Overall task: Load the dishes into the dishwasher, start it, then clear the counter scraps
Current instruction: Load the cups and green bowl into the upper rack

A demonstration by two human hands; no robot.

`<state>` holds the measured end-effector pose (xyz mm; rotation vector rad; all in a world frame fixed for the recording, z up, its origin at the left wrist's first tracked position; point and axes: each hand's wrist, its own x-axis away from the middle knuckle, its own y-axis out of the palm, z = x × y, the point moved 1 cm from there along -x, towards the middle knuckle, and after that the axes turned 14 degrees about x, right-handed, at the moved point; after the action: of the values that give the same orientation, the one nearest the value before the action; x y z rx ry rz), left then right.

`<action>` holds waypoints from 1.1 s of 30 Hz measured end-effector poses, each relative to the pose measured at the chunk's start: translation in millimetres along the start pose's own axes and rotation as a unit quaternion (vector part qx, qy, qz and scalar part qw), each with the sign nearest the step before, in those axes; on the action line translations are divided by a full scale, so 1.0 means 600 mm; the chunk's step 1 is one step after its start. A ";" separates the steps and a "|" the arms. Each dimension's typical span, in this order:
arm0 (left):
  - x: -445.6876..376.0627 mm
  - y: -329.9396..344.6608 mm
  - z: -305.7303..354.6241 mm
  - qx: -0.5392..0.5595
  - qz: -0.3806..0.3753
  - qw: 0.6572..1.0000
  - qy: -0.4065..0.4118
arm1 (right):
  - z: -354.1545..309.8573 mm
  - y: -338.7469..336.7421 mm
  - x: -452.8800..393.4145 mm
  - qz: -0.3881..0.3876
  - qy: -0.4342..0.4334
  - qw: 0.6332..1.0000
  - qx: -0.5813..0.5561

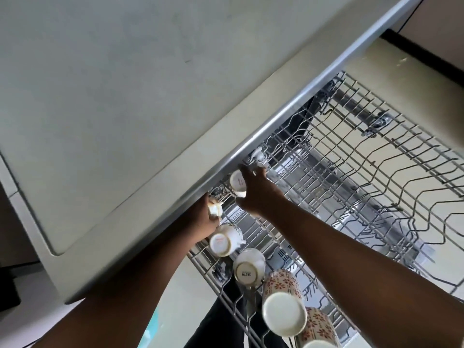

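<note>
Upper rack [351,172]: grey wire dishwasher rack pulled out from under the counter, running from 5 o'clock up toward 2 o'clock; most of its tines carry nothing.
Counter [113,96]: pale slab filling the view from 9 to 12 o'clock, its metal edge strip just above the rack's far corner.
Right hand [253,192]: near frame centre, fingers curled round a small white cup [237,183] at the rack's far left corner, base toward the camera.
Left hand [207,222]: just at 7 o'clock of the right hand, partly tucked under the counter edge; it touches a small white piece of crockery [215,209], but whether the fingers close on it cannot be told.
White teacup [223,241]: upside down on the rack's left row, just below the left hand.
Printed-base cup [248,268]: upside down, next along toward 5 o'clock.
Floral mugs: one patterned mug [283,305] with pale base up, a second [319,330] beside it at the bottom edge.
Lower rack [313,292]: visible through the wires beneath.
</note>
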<state>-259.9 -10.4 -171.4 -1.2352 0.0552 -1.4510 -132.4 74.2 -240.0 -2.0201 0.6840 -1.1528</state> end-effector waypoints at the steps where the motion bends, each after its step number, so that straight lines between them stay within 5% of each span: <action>1: 0.000 0.000 0.000 -0.002 0.002 1.000 -0.002 | 0.002 -0.001 0.000 0.001 0.002 1.000 0.001; 8: 0.010 -0.004 0.002 -0.058 0.034 0.998 0.008 | 0.004 -0.023 -0.003 -0.005 -0.005 0.999 0.036; 14: 0.034 -0.009 -0.006 -0.124 0.081 0.988 0.049 | 0.025 -0.085 0.033 0.011 0.019 0.997 -0.072; 16: 0.054 -0.004 -0.009 -0.142 0.113 0.978 0.099 | 0.043 -0.118 0.071 0.065 0.080 0.985 -0.141; 20: 0.126 0.021 0.010 -0.038 0.077 0.968 0.234 | 0.063 -0.159 0.167 0.159 0.155 0.969 -0.107; 23: 0.203 0.006 0.053 0.038 0.087 0.933 0.347 | 0.034 -0.186 0.238 0.221 0.124 0.963 -0.094; 27: 0.274 -0.059 0.087 0.039 0.206 0.868 0.451 | -0.044 -0.225 0.297 0.331 0.043 0.942 -0.043; 29: 0.295 -0.101 0.080 0.015 0.268 0.859 0.436 | -0.101 -0.243 0.315 0.360 -0.015 0.933 0.013; 33: 0.318 -0.169 0.026 -0.042 0.323 0.906 0.271 | -0.209 -0.245 0.326 0.303 -0.096 0.939 0.135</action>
<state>-275.8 -110.0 20.7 -0.7292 0.8379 -1.1537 -137.5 -16.5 19.2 -1.5052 0.9071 -0.6317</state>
